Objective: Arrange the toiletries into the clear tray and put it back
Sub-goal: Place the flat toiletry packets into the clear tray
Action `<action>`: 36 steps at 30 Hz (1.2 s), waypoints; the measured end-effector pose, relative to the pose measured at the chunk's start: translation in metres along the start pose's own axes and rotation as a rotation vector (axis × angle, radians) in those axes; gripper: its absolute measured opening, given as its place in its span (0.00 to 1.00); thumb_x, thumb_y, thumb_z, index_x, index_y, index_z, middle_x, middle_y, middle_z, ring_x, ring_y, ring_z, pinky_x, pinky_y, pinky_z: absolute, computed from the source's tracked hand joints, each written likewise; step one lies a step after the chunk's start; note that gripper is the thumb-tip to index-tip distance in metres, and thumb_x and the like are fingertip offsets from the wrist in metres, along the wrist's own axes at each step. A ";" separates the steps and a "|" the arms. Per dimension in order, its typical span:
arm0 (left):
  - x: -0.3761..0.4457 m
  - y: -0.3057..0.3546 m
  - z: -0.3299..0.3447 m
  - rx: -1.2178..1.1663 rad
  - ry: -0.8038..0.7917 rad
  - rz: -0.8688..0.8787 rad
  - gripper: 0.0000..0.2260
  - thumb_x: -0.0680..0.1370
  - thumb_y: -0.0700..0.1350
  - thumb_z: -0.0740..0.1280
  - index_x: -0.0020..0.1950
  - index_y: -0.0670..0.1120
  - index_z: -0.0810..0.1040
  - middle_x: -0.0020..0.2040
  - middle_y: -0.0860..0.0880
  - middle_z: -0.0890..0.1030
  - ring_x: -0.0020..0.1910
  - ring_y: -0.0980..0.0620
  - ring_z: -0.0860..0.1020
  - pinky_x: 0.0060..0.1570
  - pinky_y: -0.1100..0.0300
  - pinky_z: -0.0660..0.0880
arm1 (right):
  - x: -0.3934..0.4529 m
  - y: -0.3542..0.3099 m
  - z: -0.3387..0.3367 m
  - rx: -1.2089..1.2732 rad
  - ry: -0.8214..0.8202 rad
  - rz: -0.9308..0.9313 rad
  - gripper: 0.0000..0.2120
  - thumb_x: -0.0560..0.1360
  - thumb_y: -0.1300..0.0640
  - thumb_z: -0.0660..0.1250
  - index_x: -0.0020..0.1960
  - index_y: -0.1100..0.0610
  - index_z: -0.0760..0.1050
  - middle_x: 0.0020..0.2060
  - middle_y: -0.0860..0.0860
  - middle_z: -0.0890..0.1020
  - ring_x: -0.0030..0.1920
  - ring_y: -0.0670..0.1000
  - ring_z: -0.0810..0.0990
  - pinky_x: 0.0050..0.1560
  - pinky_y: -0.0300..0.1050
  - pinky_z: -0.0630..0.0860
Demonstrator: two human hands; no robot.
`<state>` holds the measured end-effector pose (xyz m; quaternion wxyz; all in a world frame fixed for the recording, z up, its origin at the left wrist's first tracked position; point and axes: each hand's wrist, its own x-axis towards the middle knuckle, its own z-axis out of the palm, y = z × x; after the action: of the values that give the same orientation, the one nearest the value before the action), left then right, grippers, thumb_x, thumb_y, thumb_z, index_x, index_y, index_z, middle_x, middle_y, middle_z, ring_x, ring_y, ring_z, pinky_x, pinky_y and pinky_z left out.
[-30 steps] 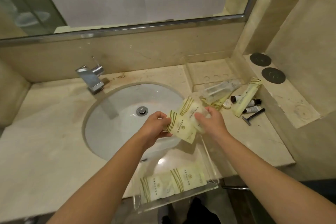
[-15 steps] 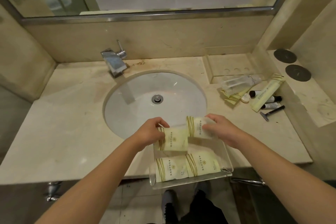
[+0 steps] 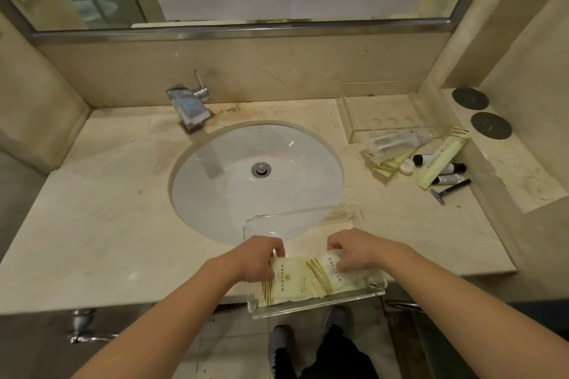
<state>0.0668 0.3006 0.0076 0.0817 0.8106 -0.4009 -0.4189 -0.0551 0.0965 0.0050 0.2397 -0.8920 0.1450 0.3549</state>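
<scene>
A clear tray [image 3: 295, 218] sits at the counter's front edge, jutting over it. Pale yellow sachets [image 3: 295, 281] with gold stripes lie inside. My left hand [image 3: 260, 258] holds the left sachet down in the tray with curled fingers. My right hand [image 3: 349, 251] pinches the right sachet [image 3: 329, 268] over the ones below. More toiletries lie at the right: a clear wrapped item [image 3: 397, 143], a long yellow packet [image 3: 443, 157], small dark-capped tubes [image 3: 448, 178], a round soap [image 3: 406, 167] and a razor [image 3: 451, 191].
The white sink basin [image 3: 215, 188] lies just behind the tray, with a chrome tap [image 3: 189, 108] at its back left. A second clear holder [image 3: 378, 114] stands at the back right. Two dark round discs [image 3: 480, 112] sit on the raised right ledge.
Both hands came down and toward me, lowering the two sachets from above the basin into the tray, on top of those lying there.
</scene>
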 end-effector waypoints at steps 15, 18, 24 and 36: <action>0.015 0.008 0.011 0.265 -0.035 0.099 0.18 0.75 0.49 0.68 0.63 0.51 0.72 0.59 0.49 0.75 0.56 0.49 0.75 0.55 0.55 0.75 | -0.007 0.003 0.012 -0.408 0.188 -0.202 0.34 0.64 0.38 0.72 0.64 0.49 0.66 0.58 0.50 0.74 0.56 0.53 0.72 0.57 0.51 0.71; 0.016 0.006 0.012 0.271 -0.004 0.109 0.16 0.75 0.48 0.68 0.62 0.51 0.73 0.57 0.50 0.76 0.55 0.49 0.75 0.53 0.57 0.73 | -0.008 0.000 0.014 -0.326 0.132 -0.190 0.31 0.66 0.40 0.72 0.64 0.50 0.66 0.57 0.51 0.74 0.52 0.53 0.75 0.50 0.52 0.76; 0.018 0.003 0.015 0.277 0.014 0.117 0.15 0.74 0.48 0.69 0.60 0.51 0.73 0.56 0.50 0.76 0.54 0.49 0.75 0.52 0.57 0.73 | -0.009 0.000 0.017 -0.382 0.182 -0.225 0.30 0.69 0.40 0.71 0.65 0.51 0.67 0.58 0.52 0.72 0.55 0.54 0.71 0.52 0.50 0.72; 0.025 0.015 -0.008 0.178 0.072 0.130 0.16 0.74 0.52 0.70 0.60 0.50 0.74 0.52 0.54 0.72 0.49 0.52 0.74 0.50 0.61 0.72 | -0.011 0.003 0.011 -0.113 0.376 -0.161 0.23 0.73 0.37 0.63 0.61 0.51 0.71 0.56 0.49 0.74 0.54 0.51 0.72 0.50 0.46 0.69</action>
<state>0.0725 0.2704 0.0046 0.0508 0.8014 -0.4850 -0.3463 -0.0709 0.1008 0.0047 0.1854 -0.9633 0.0953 0.1694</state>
